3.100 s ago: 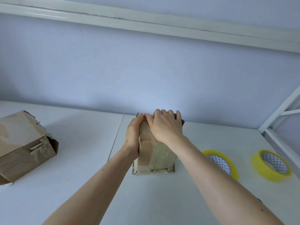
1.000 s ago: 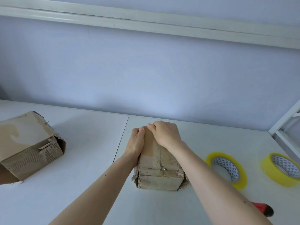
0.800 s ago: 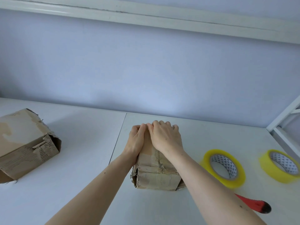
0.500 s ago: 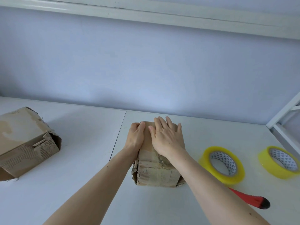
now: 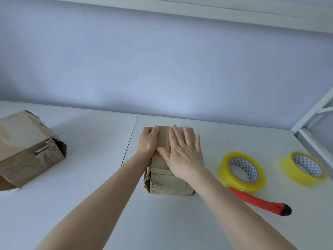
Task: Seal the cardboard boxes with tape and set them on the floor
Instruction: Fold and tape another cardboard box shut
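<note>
Small box (image 5: 171, 183) sits on the table (image 5: 93, 204), long axis running away from the person. Right hand (image 5: 183, 156) lies flat on top, fingers spread. Left hand (image 5: 147, 143) cups the left edge, fingers curled over it. Nearest tape roll (image 5: 241, 172) lies right, closer to the right hand.

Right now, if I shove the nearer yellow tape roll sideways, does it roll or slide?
The nearer tape roll lies flat on its side on the table, so it would probably slide, not roll. The red utility knife touches its near edge and would likely get dragged along. Its glossy surface may slip in the fingers.
</note>
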Demonstrator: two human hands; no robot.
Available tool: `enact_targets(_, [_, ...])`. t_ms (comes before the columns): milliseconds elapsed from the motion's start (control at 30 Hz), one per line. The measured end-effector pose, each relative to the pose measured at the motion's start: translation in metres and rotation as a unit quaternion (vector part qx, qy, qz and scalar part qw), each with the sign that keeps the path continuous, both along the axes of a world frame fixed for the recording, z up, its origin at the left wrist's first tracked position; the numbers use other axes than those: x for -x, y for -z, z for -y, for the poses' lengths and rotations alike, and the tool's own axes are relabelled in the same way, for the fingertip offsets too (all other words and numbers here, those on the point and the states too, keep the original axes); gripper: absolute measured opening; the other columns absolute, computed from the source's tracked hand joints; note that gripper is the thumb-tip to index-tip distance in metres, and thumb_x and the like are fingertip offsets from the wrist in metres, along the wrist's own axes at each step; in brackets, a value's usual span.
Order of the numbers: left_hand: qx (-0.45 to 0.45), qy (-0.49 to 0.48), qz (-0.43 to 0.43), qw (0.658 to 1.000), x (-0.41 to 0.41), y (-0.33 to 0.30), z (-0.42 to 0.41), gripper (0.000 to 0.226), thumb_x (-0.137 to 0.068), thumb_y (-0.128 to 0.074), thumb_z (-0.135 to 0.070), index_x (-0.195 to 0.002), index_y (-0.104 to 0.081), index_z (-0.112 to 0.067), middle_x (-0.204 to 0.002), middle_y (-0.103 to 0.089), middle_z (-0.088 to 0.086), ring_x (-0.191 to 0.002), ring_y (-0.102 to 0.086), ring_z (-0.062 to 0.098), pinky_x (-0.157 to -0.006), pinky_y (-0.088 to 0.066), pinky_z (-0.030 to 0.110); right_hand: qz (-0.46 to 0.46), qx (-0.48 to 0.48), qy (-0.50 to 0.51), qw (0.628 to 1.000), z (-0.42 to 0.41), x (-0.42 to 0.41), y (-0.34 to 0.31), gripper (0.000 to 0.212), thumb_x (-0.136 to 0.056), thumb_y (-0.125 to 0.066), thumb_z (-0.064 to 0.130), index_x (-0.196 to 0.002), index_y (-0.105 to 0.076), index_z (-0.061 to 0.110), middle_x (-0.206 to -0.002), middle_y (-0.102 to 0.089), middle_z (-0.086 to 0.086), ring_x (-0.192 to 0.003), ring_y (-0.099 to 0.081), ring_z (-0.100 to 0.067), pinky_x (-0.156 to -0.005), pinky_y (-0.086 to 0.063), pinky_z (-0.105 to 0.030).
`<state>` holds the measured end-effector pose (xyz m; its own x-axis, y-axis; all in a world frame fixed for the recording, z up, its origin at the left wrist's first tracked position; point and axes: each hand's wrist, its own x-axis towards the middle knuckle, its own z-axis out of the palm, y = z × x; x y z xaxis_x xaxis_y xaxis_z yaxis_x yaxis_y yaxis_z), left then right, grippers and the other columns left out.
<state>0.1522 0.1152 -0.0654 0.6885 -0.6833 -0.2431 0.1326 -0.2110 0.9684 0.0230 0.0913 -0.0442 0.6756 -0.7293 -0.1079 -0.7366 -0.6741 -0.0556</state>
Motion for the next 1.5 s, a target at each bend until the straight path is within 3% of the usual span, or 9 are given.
enact_targets(167, [0.001, 0.0, -0.005, 1.0, -0.003, 0.0, -0.003, 0.028, -0.104, -0.046, -0.038, -0.117, -0.053, -0.015, -0.103, -0.06, -0.001, -0.088, -0.059, 0.013, -0.071, -0.048, 0.029, 0.186, 0.065, -0.048, 0.979, -0.026, 0.016, 0.005, 0.091, -0.096, 0.006, 0.067, -0.153, -0.035, 0.009, -0.162, -0.031, -0.004, -0.153, -0.018, -0.018, -0.123, -0.015, -0.049])
enact_targets(233, [0.002, 0.003, 0.001, 1.0, -0.002, 0.002, -0.001, 0.029, -0.104, -0.047, -0.039, -0.117, -0.054, -0.014, -0.105, -0.06, -0.001, -0.092, -0.059, 0.016, -0.078, -0.05, 0.032, 0.269, 0.162, -0.106, 0.944, -0.04, 0.038, 0.028, 0.074, -0.105, -0.018, 0.059, -0.134, -0.061, 0.006, -0.142, -0.058, -0.007, -0.139, -0.048, -0.019, -0.113, -0.039, -0.047])
enact_targets(333, [0.004, 0.004, 0.014, 1.0, -0.001, 0.004, -0.002, 0.029, -0.104, -0.046, -0.039, -0.116, -0.053, -0.015, -0.104, -0.059, -0.004, -0.093, -0.058, 0.016, -0.078, -0.049, 0.031, 0.328, 0.297, -0.164, 0.882, -0.038, 0.056, 0.058, 0.047, -0.104, -0.05, 0.045, -0.119, -0.073, 0.007, -0.13, -0.067, -0.006, -0.126, -0.061, -0.019, -0.102, -0.051, -0.045])
enact_targets(800, [-0.008, 0.018, 0.022, 1.0, 0.0, 0.002, -0.006, 0.035, -0.103, -0.043, -0.043, -0.122, -0.054, -0.016, -0.11, -0.061, 0.0, -0.096, -0.058, 0.018, -0.088, -0.05, 0.039, 0.428, 0.251, -0.143, 0.856, -0.035, 0.051, 0.064, 0.025, -0.092, -0.07, 0.033, -0.099, -0.078, 0.011, -0.112, -0.074, 0.006, -0.109, -0.067, -0.015, -0.093, -0.052, -0.041])
enact_targets(933, [-0.045, 0.068, 0.035, 0.996, -0.001, -0.012, -0.01, 0.051, -0.103, -0.034, -0.054, -0.135, -0.05, -0.018, -0.128, -0.058, 0.003, -0.115, -0.057, 0.022, -0.104, -0.047, 0.043, 0.427, 0.203, -0.168, 0.865, -0.027, 0.054, 0.052, 0.03, -0.088, -0.069, 0.036, -0.099, -0.078, 0.01, -0.111, -0.074, 0.006, -0.105, -0.066, -0.015, -0.096, -0.047, -0.037])
enact_targets(1100, [0.078, 0.105, 0.073, 0.989, 0.003, -0.045, -0.034, 0.043, -0.105, -0.03, -0.057, -0.134, -0.05, -0.034, -0.134, -0.053, -0.022, -0.121, -0.049, -0.009, -0.099, -0.033, 0.014, 0.471, 0.079, -0.089, 0.874, 0.005, 0.054, -0.012, 0.036, -0.09, -0.061, 0.045, -0.09, -0.074, 0.011, -0.085, -0.073, 0.005, -0.08, -0.061, -0.019, -0.079, -0.047, -0.042])
enact_targets(1200, [0.117, 0.18, 0.076, 0.974, 0.011, -0.057, -0.043, 0.07, -0.087, -0.036, -0.078, -0.139, -0.053, -0.034, -0.139, -0.057, -0.021, -0.131, -0.049, -0.002, -0.109, -0.036, 0.028, 0.416, 0.035, -0.074, 0.906, 0.029, 0.045, -0.054, 0.031, -0.095, -0.063, 0.038, -0.089, -0.071, 0.009, -0.078, -0.069, 0.002, -0.076, -0.06, -0.022, -0.075, -0.047, -0.04])
enact_targets(1333, [0.148, 0.17, 0.037, 0.974, 0.019, -0.069, -0.039, 0.038, -0.1, -0.054, -0.048, -0.129, -0.06, -0.026, -0.124, -0.069, -0.01, -0.115, -0.064, 0.006, -0.082, -0.053, 0.02, 0.308, -0.026, -0.055, 0.949, 0.045, 0.026, -0.092, 0.034, -0.101, -0.052, 0.045, -0.096, -0.071, 0.017, -0.08, -0.069, 0.006, -0.082, -0.061, -0.015, -0.075, -0.038, -0.027])
enact_targets(1500, [0.164, 0.116, -0.05, 0.978, 0.025, -0.066, -0.036, 0.033, -0.103, -0.053, -0.033, -0.126, -0.06, -0.009, -0.119, -0.07, 0.011, -0.105, -0.068, 0.023, -0.09, -0.053, 0.036, 0.191, 0.047, -0.035, 0.98, 0.039, 0.008, -0.096, 0.049, -0.103, -0.037, 0.052, -0.097, -0.068, 0.015, -0.088, -0.068, 0.003, -0.095, -0.056, -0.021, -0.091, -0.035, -0.039])
